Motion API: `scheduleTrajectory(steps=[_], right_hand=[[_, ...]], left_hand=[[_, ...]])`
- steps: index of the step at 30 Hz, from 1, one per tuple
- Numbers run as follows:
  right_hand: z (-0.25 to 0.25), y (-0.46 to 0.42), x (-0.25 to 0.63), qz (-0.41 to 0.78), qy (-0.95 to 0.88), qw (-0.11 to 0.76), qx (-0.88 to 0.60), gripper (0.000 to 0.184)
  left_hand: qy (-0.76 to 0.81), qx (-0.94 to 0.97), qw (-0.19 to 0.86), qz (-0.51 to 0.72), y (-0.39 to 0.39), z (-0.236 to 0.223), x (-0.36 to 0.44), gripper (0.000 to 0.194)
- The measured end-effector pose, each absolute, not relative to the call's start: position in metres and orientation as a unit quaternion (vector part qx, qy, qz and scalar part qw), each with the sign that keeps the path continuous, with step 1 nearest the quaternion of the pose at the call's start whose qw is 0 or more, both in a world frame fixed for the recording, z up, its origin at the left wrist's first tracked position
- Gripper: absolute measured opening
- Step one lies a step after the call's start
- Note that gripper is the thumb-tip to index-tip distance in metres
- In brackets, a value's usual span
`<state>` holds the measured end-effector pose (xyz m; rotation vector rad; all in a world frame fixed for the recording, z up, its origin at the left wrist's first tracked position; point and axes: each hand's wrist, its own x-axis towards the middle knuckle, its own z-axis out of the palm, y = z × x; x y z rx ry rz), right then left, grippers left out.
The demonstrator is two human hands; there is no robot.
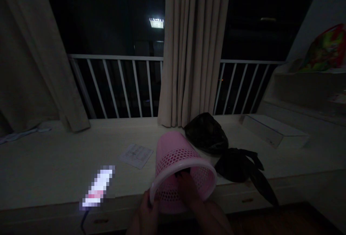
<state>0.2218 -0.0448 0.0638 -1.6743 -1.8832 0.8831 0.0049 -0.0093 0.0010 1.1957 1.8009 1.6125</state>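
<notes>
A pink perforated plastic basket (pixel 175 155) is tipped toward me above the front edge of a pale window ledge (pixel 54 163). My left hand (pixel 146 213) grips its rim at the lower left. My right hand (pixel 189 191) reaches inside the basket, its fingers closed near something dark that I cannot make out. The room is very dim.
Two black plastic bags (pixel 216 141) lie right of the basket. A sheet of paper (pixel 136 155) and a lit blurred screen (pixel 97 188) sit on the ledge at left. A flat white box (pixel 273 130) lies at right. Curtains (pixel 191 47) and a white railing (pixel 116 83) stand behind.
</notes>
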Motion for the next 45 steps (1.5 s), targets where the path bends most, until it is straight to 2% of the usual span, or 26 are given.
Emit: scheduleTrajectory(steps=[6, 20, 25, 31, 38, 45], right_hand=[[0.054, -0.042, 0.223, 0.315, -0.686, 0.241, -0.61, 0.053], [0.106, -0.049, 0.208, 0.307, -0.697, 0.234, -0.605, 0.051], [0.108, -0.049, 0.207, 0.308, -0.695, 0.225, -0.609, 0.048], [0.083, -0.047, 0.214, 0.261, -0.71, 0.207, -0.62, 0.05], [0.017, -0.026, 0.218, 0.132, -0.739, 0.15, -0.644, 0.048], [-0.026, 0.041, 0.19, 0.09, -0.766, 0.113, -0.626, 0.043]], left_hand=[[0.636, 0.447, 0.283, 0.563, -0.009, -0.001, 0.0, 0.041], [0.618, 0.49, 0.246, 0.564, -0.001, -0.01, 0.01, 0.039], [0.635, 0.484, 0.233, 0.555, -0.003, -0.002, 0.012, 0.046], [0.655, 0.482, 0.25, 0.525, -0.01, 0.007, 0.013, 0.053], [0.661, 0.441, 0.266, 0.546, -0.01, 0.001, 0.012, 0.061], [0.634, 0.461, 0.253, 0.566, -0.012, 0.001, 0.012, 0.054]])
